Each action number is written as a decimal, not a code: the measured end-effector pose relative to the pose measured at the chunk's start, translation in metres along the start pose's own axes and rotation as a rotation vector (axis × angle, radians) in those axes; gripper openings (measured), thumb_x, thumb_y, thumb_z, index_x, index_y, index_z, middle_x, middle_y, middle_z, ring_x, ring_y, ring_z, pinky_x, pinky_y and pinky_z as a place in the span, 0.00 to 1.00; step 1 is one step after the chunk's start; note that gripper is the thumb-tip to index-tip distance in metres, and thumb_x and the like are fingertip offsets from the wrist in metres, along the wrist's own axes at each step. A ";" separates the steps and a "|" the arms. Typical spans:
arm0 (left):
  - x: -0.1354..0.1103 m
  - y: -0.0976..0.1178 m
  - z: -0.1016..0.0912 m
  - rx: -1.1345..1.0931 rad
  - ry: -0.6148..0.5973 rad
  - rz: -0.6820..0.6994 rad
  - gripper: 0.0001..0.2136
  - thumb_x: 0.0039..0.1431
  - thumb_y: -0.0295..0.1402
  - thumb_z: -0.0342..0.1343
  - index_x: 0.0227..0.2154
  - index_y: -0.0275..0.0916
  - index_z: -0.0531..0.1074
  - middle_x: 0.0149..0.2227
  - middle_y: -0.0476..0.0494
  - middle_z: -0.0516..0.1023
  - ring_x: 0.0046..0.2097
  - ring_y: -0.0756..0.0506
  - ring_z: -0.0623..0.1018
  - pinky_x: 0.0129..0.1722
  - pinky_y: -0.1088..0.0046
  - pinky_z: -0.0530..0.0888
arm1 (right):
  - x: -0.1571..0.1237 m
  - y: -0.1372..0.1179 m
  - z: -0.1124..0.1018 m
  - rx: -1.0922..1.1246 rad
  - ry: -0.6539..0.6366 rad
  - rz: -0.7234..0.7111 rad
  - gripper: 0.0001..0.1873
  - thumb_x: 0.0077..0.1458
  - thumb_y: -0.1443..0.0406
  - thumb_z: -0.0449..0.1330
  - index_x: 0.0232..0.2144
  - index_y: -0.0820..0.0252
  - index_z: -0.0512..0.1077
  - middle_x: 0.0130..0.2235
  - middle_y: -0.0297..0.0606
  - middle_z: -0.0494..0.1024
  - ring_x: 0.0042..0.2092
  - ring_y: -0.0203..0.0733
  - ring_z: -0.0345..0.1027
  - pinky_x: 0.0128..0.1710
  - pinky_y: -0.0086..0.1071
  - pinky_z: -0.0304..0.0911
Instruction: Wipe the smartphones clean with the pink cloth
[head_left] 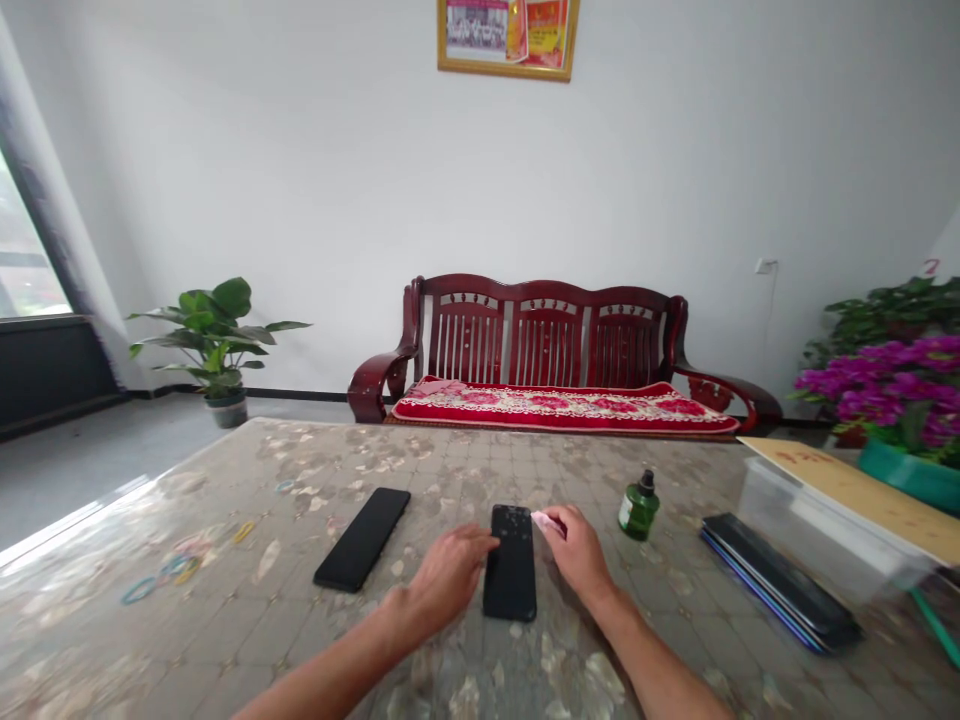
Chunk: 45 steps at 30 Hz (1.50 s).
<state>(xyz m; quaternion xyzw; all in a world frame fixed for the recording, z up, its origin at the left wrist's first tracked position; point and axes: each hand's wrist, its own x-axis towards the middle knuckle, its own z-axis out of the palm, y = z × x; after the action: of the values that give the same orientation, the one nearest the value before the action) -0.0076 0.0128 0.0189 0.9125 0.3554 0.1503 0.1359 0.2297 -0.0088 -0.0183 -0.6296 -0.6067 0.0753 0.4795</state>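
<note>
A black phone [511, 570] lies flat on the patterned table [225, 600] in front of me. My left hand [448, 575] rests against its left edge, fingers bent onto the side of it. My right hand [576, 548] sits at the phone's upper right corner, pinching a small pink cloth or wipe [546, 522] that touches the screen. A second black phone [363, 537] lies to the left, untouched. A small green bottle with a black cap [639, 506] stands just right of my right hand.
A stack of dark phones [780, 578] lies at the right, beside a clear plastic box [825, 535] with a cardboard lid. Coloured rubber bands [172, 572] are scattered at the left. Beyond the table stand a red wooden bench [547, 360], a potted plant [214, 345] and purple flowers [892, 385].
</note>
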 end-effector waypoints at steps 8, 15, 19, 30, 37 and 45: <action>0.072 0.001 -0.011 0.276 -0.289 0.278 0.45 0.36 0.12 0.64 0.58 0.53 0.65 0.66 0.43 0.61 0.66 0.35 0.60 0.61 0.56 0.62 | 0.003 0.008 -0.001 0.144 0.104 0.110 0.22 0.56 0.47 0.56 0.31 0.59 0.76 0.32 0.41 0.79 0.36 0.46 0.71 0.38 0.34 0.65; 0.079 -0.011 -0.018 0.303 -0.285 0.074 0.45 0.26 0.20 0.71 0.54 0.51 0.68 0.65 0.40 0.61 0.64 0.29 0.62 0.57 0.52 0.65 | 0.003 0.014 0.001 0.202 0.129 0.142 0.24 0.55 0.46 0.57 0.31 0.60 0.76 0.31 0.40 0.79 0.33 0.44 0.70 0.33 0.32 0.65; 0.066 -0.026 -0.032 0.295 -0.256 -0.106 0.33 0.29 0.29 0.70 0.46 0.45 0.73 0.55 0.39 0.71 0.55 0.31 0.71 0.54 0.54 0.69 | 0.002 0.011 -0.001 0.196 0.157 0.138 0.23 0.54 0.46 0.57 0.31 0.60 0.76 0.30 0.40 0.78 0.33 0.44 0.70 0.34 0.32 0.65; 0.001 -0.026 -0.018 0.122 -0.078 -0.227 0.30 0.47 0.33 0.59 0.57 0.36 0.67 0.53 0.35 0.71 0.57 0.36 0.70 0.57 0.65 0.65 | 0.003 -0.007 0.010 -0.122 -0.058 -0.028 0.12 0.59 0.61 0.52 0.31 0.57 0.75 0.34 0.40 0.76 0.36 0.42 0.70 0.37 0.32 0.64; -0.015 -0.031 -0.008 -0.040 0.055 -0.212 0.30 0.45 0.28 0.58 0.56 0.37 0.67 0.50 0.38 0.73 0.54 0.37 0.70 0.56 0.65 0.65 | -0.011 -0.030 0.017 -0.304 -0.223 -0.157 0.13 0.61 0.70 0.50 0.34 0.56 0.75 0.38 0.40 0.74 0.40 0.41 0.70 0.41 0.30 0.62; -0.019 -0.022 0.003 -0.032 0.155 -0.238 0.22 0.46 0.32 0.59 0.48 0.40 0.71 0.45 0.41 0.75 0.50 0.37 0.72 0.51 0.65 0.67 | -0.001 -0.033 0.012 -0.427 -0.256 -0.184 0.13 0.59 0.73 0.51 0.32 0.56 0.74 0.36 0.38 0.74 0.39 0.40 0.69 0.39 0.29 0.60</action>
<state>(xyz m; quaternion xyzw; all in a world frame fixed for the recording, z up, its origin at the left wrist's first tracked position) -0.0334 0.0148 0.0051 0.8473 0.4680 0.2088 0.1392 0.1983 -0.0098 -0.0023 -0.6442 -0.7191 -0.0192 0.2600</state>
